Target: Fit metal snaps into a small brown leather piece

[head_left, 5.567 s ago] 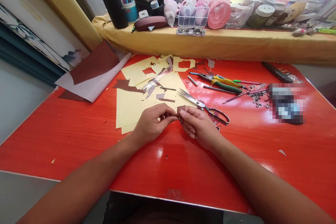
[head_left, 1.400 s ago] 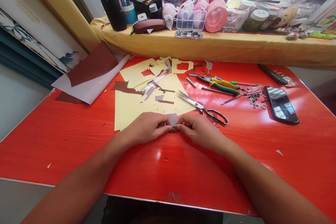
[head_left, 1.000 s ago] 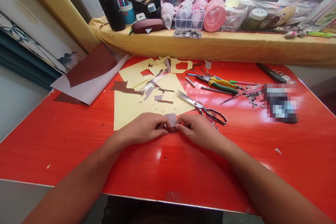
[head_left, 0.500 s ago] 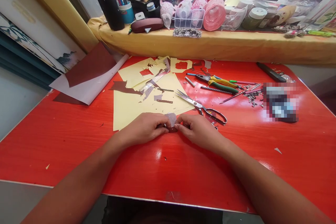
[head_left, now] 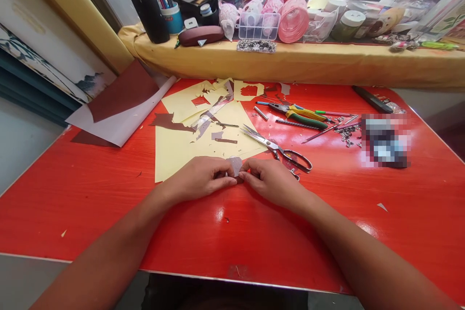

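Note:
Between my hands is a small cut piece of sheet (head_left: pixel 236 165), grey on one face, with a brown strip along its near edge. My left hand (head_left: pixel 203 174) pinches its left side, the thumb lying over the brown edge. On the right side, my right hand (head_left: pixel 263 177) grips it between thumb and curled fingers. The fingertips hide part of the piece. Just beyond my right hand lie scissors (head_left: pixel 278 148), blades pointing away to the left. A yellow paper sheet (head_left: pixel 181 155) with brown and grey offcuts (head_left: pixel 225 141) spreads behind my hands.
On the red table (head_left: pixel 90 203), green-and-yellow pliers (head_left: pixel 301 116), pens and small metal rings (head_left: pixel 348 134) lie to the right. A brown sheet (head_left: pixel 123 89) curls at the left. Behind, a cloth-covered ledge (head_left: pixel 290 60) bears jars, a clear compartment box (head_left: pixel 259 25) and a pink roll (head_left: pixel 293 19).
My left thumb has slid slightly to the right across the brown edge, covering more of it. The whole view has shifted a little; the tools lie as before.

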Motion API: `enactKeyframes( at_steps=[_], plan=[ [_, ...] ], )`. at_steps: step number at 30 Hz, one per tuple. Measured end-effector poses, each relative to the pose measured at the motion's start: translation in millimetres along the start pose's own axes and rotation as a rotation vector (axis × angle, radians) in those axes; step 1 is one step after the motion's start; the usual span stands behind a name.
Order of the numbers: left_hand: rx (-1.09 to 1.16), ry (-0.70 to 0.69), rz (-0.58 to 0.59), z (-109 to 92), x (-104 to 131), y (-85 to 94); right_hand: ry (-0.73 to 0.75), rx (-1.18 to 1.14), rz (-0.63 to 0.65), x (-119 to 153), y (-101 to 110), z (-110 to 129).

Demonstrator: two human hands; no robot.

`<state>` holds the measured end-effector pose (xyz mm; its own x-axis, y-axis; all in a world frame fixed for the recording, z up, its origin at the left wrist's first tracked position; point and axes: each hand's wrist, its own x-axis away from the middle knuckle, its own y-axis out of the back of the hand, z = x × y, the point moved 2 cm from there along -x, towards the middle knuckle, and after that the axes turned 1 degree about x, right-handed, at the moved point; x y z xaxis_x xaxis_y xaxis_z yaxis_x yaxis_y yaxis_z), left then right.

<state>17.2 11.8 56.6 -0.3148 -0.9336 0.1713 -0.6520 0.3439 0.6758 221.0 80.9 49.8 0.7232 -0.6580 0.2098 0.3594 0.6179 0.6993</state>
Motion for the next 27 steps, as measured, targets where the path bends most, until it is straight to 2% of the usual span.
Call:
enactKeyframes(
  at_steps=[8,27],
  plan=[
    [0.004,-0.024,-0.011,-0.3,-0.3,-0.2,0.003,0.007,-0.003,-0.2,-0.6,-1.2],
    [-0.042,0.035,-0.105,-3.9,0.1,-5.6,0.010,0.034,-0.021,-1.3,-3.1,-0.9]
  ],
)
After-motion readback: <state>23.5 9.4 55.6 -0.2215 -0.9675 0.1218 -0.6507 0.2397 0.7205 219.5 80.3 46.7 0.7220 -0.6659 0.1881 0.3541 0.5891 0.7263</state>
